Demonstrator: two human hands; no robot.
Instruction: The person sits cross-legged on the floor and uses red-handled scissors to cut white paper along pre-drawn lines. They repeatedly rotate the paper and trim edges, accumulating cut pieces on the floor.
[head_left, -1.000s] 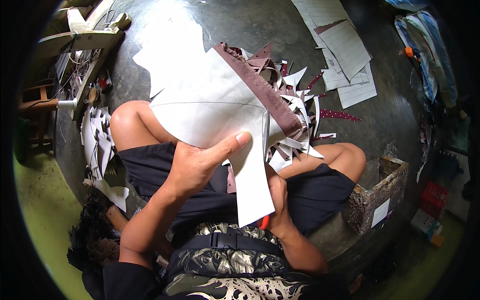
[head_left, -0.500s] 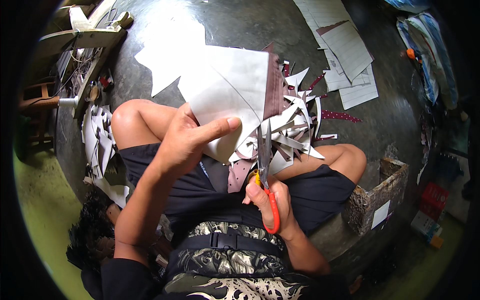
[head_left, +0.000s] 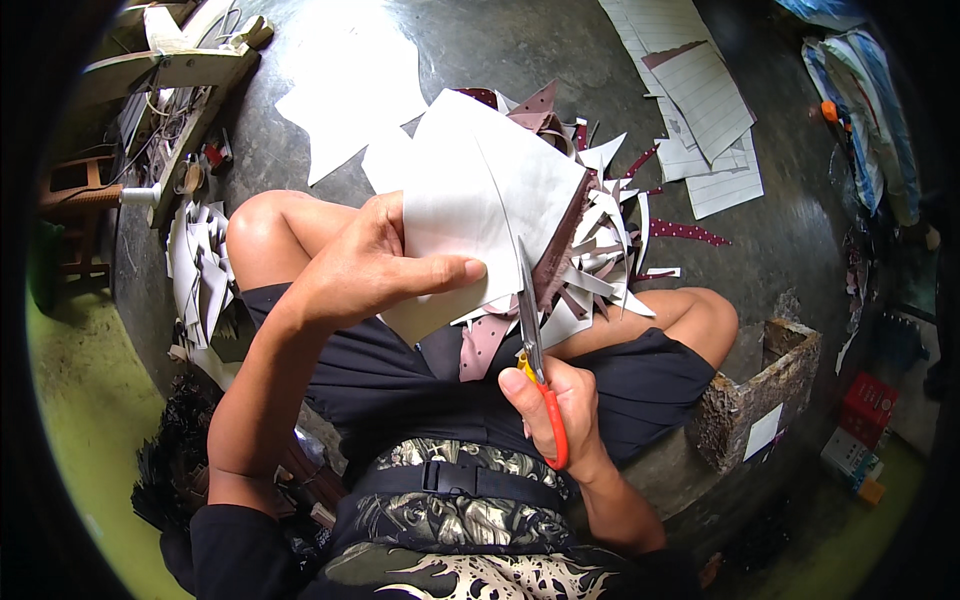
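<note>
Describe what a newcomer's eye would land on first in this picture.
At the centre, the left hand pinches a large white sheet while the right hand works orange-handled scissors up into its lower edge. Beyond it, white and maroon scraps litter the dark floor.

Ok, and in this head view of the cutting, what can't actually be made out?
- Left hand: its fingers are hidden behind the white sheet; only the thumb shows on the front.
- Scissors: the blade tips merge with the sheet, so how far they are open cannot be told.
- Right hand: part of the orange handle is covered by its fingers.
- Scrap pile: mostly hidden behind the sheet.
- Boxes at the right rim: too dark and small to identify.
</note>
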